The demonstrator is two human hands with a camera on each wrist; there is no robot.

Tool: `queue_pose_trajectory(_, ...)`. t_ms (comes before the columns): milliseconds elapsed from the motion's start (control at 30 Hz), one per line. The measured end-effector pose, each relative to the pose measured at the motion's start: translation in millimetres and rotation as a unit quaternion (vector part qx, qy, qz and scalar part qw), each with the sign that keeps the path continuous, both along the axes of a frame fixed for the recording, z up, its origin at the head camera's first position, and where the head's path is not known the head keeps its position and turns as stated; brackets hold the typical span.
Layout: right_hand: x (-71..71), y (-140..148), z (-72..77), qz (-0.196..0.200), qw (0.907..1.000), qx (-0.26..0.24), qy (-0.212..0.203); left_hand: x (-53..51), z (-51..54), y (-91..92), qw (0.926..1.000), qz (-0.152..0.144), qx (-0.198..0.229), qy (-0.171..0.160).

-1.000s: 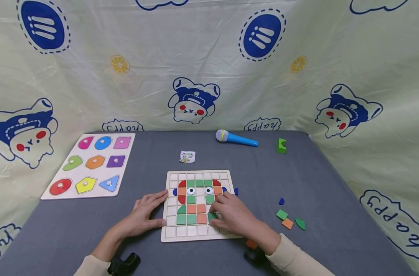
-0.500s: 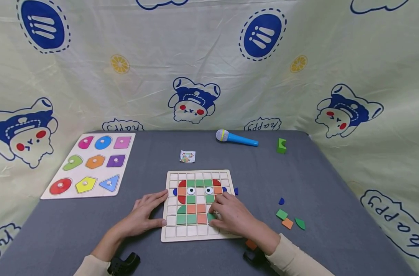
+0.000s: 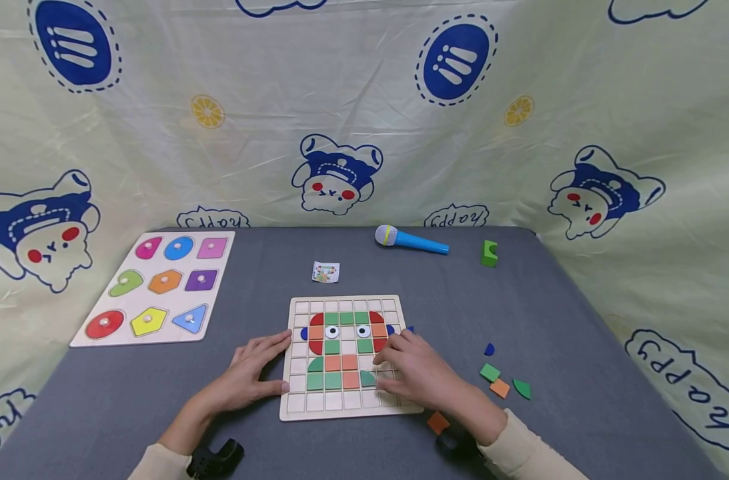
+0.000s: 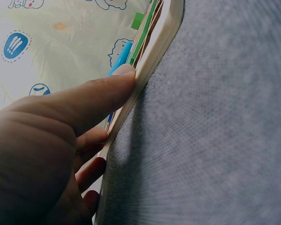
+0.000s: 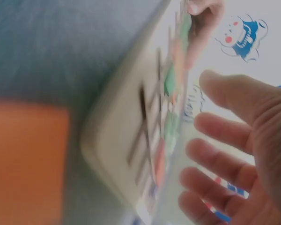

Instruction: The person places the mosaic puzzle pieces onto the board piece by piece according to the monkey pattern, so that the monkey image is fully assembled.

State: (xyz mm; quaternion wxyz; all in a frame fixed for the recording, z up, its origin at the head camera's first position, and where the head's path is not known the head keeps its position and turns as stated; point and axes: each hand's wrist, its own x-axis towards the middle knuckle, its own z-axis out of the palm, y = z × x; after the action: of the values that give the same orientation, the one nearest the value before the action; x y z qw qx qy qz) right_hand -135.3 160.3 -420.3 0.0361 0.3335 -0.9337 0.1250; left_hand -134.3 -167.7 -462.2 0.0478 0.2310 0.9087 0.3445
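A light wooden grid board bears red, orange, green and blue tiles and two eye discs. Against its left edge rests my left hand, fingers and thumb extended; in the left wrist view the thumb touches the board's rim. My right hand hovers over the right part of the board with nothing in it. Its fingers are spread and relaxed in the right wrist view. Just left of it, a green quarter-round tile lies in a lower-row square. The hand hides some right-hand squares.
Loose on the right are a blue piece, a green square, an orange square and a green quarter-round. Another orange square lies near the right wrist. Behind are a card, toy microphone, green block and shape puzzle.
My right hand has let go of the green quarter-round tile and drawn back to the right, uncovering it on the board. The left hand stays in place.
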Motion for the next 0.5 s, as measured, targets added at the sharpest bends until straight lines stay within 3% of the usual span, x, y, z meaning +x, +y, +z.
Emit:
queue_pose_trajectory(233,11.5,31.8,12.9,0.006,0.9993,-0.017,-0.032,-0.3,-0.2,-0.4,1.0000,0.004,0.001,0.000)
queue_pose_trajectory(500,30.1,61.9,8.8,0.029,0.9969,-0.008,-0.072,-0.6,-1.7,-1.3,1.0000,0.003,-0.001,0.006)
